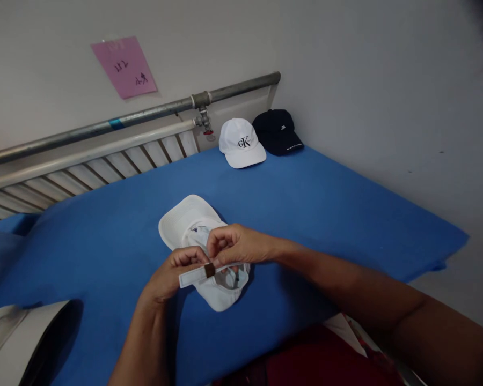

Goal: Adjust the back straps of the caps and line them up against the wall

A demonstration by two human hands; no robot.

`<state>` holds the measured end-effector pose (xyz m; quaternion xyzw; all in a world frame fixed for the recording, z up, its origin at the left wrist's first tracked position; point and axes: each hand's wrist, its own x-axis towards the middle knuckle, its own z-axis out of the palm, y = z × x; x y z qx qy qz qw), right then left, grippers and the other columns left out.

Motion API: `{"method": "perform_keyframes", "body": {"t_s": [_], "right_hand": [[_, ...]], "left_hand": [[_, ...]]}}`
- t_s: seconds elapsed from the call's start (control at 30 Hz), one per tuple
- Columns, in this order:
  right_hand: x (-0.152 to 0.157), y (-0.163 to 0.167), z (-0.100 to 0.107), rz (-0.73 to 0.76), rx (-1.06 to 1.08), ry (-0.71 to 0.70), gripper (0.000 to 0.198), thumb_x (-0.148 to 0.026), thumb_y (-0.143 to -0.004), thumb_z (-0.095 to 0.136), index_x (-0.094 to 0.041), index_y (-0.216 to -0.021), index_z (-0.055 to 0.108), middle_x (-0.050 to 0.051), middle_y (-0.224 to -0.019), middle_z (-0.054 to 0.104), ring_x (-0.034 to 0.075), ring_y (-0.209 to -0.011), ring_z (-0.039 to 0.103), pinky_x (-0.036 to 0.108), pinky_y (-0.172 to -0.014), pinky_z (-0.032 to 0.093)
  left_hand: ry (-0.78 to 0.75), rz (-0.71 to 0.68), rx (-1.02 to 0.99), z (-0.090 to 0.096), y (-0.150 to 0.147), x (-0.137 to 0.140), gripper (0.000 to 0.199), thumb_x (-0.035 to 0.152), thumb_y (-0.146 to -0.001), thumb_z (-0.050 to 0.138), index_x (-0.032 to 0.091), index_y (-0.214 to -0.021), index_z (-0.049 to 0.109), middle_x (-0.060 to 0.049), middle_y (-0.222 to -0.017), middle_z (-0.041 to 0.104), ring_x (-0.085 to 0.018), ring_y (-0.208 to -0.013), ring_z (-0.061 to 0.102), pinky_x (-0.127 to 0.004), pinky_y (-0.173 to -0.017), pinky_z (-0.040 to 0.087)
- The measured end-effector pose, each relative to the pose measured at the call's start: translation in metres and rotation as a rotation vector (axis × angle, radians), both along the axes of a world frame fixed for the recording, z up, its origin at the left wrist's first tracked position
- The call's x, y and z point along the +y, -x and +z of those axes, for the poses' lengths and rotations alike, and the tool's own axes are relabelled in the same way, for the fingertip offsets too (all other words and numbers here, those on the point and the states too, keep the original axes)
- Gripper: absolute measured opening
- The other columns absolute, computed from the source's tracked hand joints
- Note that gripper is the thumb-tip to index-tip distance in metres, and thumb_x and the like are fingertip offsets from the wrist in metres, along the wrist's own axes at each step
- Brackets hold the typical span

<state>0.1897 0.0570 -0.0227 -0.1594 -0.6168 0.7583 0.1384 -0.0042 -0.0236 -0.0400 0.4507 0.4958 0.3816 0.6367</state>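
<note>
A white baseball cap [193, 212] lies upside down on the blue cloth, its brim toward the radiator and its inside showing. Both hands are at its back strap [191, 275], a white band with a small brown buckle [210, 269]. My left hand [173, 271] pinches the strap left of the buckle, its free end sticking out. My right hand [235, 246] has thumb and fingers closed on the strap just right of the buckle. The fingertips of both hands nearly meet there and partly hide the strap.
A white cap with dark letters [241, 142] and a black cap [279, 131] sit at the far corner of the blue-covered table [326, 209]. A radiator [84, 174] and a metal pipe [156, 111] run along the wall. White curved objects [36, 332] lie at lower left.
</note>
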Motion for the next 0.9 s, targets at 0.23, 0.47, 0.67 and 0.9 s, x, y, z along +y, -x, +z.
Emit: {"method": "perform_keyframes", "body": {"t_s": [0.23,0.47,0.67,0.9], "right_hand": [[0.0,-0.004,0.007,0.014,-0.08,-0.157,0.026,-0.023,-0.071,0.071,-0.017,-0.093,0.059,-0.004,-0.074,0.059,0.006,-0.06,0.053,0.019,-0.055,0.042],[-0.002,-0.007,0.01,-0.065,-0.06,-0.419,0.021,-0.017,-0.075,0.066,-0.018,-0.095,0.064,-0.001,-0.09,0.062,0.011,-0.084,0.056,0.025,-0.079,0.043],[0.001,-0.008,0.005,-0.088,-0.073,-0.564,0.023,-0.02,-0.076,0.064,-0.018,-0.099,0.063,0.0,-0.09,0.064,0.012,-0.082,0.058,0.024,-0.074,0.043],[-0.003,-0.003,-0.002,-0.084,0.058,-0.924,0.024,-0.03,-0.08,0.065,-0.018,-0.1,0.065,0.002,-0.085,0.063,0.012,-0.077,0.058,0.023,-0.073,0.044]], "left_hand": [[-0.013,0.052,0.024,-0.004,0.0,0.001,0.024,0.034,-0.066,0.076,0.015,-0.071,0.063,0.002,-0.055,0.056,-0.007,-0.046,0.041,-0.021,-0.048,0.029],[-0.117,0.125,0.013,0.006,0.011,-0.002,0.023,0.04,-0.08,0.063,0.016,-0.081,0.063,0.001,-0.067,0.058,-0.011,-0.06,0.047,-0.022,-0.058,0.035],[-0.173,0.06,0.027,0.005,0.015,-0.006,0.035,0.049,-0.08,0.058,0.015,-0.072,0.058,0.0,-0.066,0.053,-0.012,-0.062,0.042,-0.024,-0.06,0.033],[-0.158,-0.042,0.113,0.006,0.014,-0.007,0.027,0.035,-0.08,0.064,0.016,-0.064,0.052,0.001,-0.066,0.05,-0.011,-0.064,0.041,-0.023,-0.06,0.032]]}}
